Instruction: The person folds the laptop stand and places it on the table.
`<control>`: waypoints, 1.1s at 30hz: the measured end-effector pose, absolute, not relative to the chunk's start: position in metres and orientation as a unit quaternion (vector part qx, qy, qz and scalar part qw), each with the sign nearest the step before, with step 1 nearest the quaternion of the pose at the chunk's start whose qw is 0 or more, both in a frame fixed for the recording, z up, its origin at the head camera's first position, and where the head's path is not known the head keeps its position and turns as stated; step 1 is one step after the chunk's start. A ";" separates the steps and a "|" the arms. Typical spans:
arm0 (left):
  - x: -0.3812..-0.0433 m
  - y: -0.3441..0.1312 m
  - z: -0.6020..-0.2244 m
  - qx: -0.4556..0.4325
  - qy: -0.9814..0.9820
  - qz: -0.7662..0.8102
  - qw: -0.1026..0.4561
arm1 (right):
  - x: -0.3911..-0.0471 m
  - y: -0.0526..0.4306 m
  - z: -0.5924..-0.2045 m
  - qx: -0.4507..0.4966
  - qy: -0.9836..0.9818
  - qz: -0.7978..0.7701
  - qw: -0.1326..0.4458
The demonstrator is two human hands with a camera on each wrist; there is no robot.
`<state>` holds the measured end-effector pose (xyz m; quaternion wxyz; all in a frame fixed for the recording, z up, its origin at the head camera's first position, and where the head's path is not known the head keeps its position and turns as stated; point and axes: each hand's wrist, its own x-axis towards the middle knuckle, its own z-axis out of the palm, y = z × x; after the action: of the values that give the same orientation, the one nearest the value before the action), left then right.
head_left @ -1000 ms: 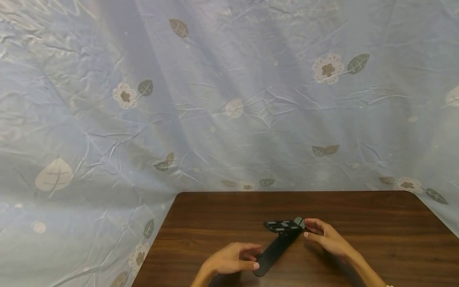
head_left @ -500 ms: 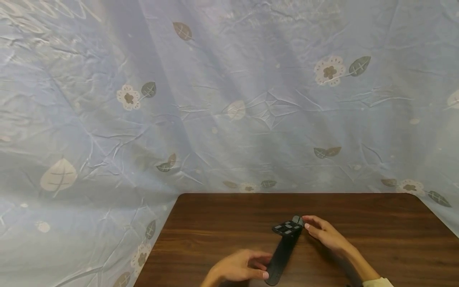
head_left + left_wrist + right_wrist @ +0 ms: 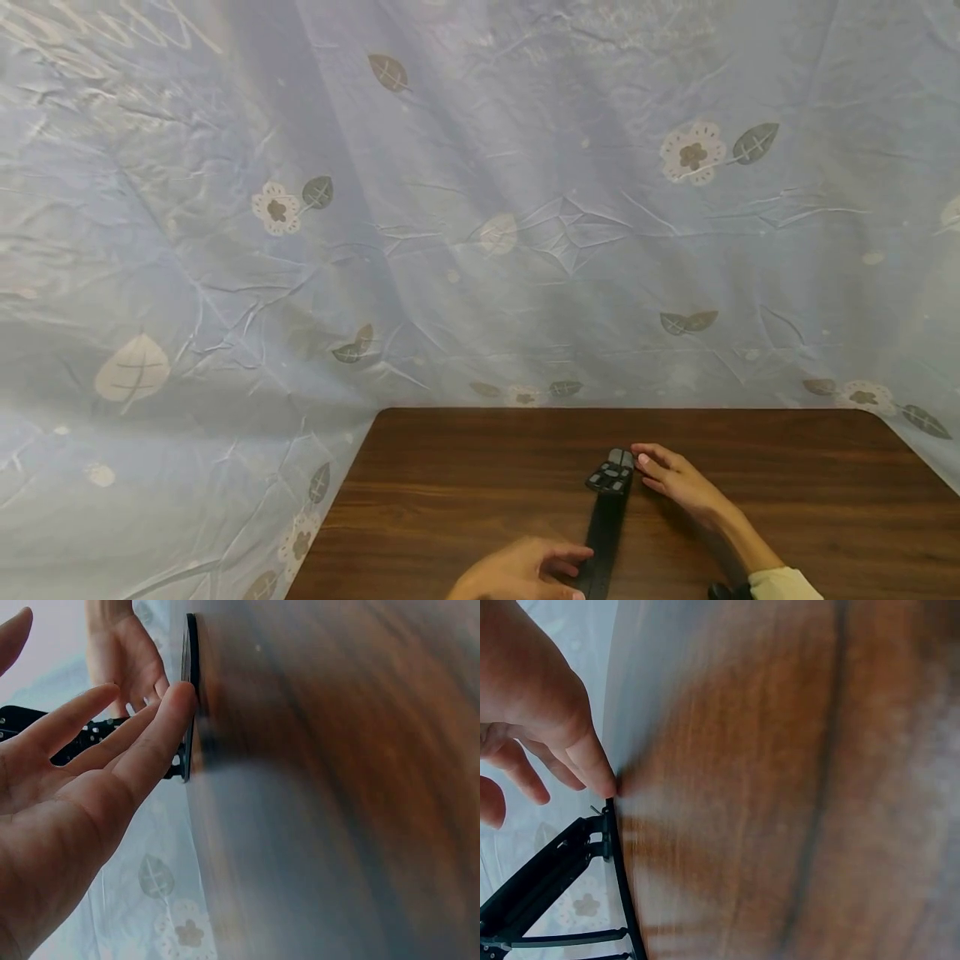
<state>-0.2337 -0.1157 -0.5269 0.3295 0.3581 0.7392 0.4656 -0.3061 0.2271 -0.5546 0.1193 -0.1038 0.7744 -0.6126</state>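
Note:
A black folding stand [image 3: 606,529] stands on the table, its long flat base running from near the front towards the back. Grey pads cover its small raised plate [image 3: 611,475] at the far end. My left hand [image 3: 521,571] touches the base's left edge near its front end, fingers extended. At the far right corner, the fingertips of my right hand [image 3: 678,485] meet the stand, fingers loosely bent. The right wrist view shows the hinged arm [image 3: 536,881] rising at a slant from the base, with one fingertip right at the base's end. Neither hand curls around it.
The brown wood-grain table [image 3: 450,467] has rounded far corners. Behind it and at its left hangs a pale blue curtain [image 3: 480,283] printed with leaves and flowers. A light sleeve [image 3: 783,583] and a black wrist-worn object [image 3: 722,592] show at the lower right.
The stand has turned on the table: its near end swung right and towards the front, and it now points nearly straight away. My left hand moved right with it; my right hand stayed at the far end.

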 end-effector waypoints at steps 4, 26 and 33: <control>-0.232 -0.114 -0.526 0.361 0.738 0.463 0.333 | -0.312 0.227 -0.555 -0.105 0.771 -0.616 0.123; -0.282 -0.089 -0.646 0.413 0.685 0.468 0.376 | -0.318 0.216 -0.556 -0.109 0.785 -0.603 0.095; -0.284 -0.088 -0.646 0.434 0.694 0.443 0.366 | -0.316 0.214 -0.557 -0.105 0.783 -0.606 0.089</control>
<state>-0.2836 -0.0878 -0.6460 0.3658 0.4337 0.6944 0.4427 -0.3165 0.2136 -0.5574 0.0890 -0.1045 0.7834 -0.6062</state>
